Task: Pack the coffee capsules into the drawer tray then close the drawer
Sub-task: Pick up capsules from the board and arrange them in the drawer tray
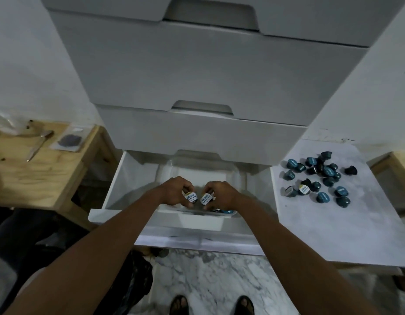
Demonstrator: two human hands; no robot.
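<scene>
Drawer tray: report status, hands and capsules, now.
Left hand and right hand each grip a capsule over the tray. Drawer open. Pile of capsules on the right surface unpacked. No obstruction.

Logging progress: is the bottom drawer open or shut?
Open. The bottom drawer is pulled out below the shut drawers, showing the white tray, with both hands inside.

Tray (167, 171) in open drawer (119, 178); loose capsules (319, 178) right.
</scene>
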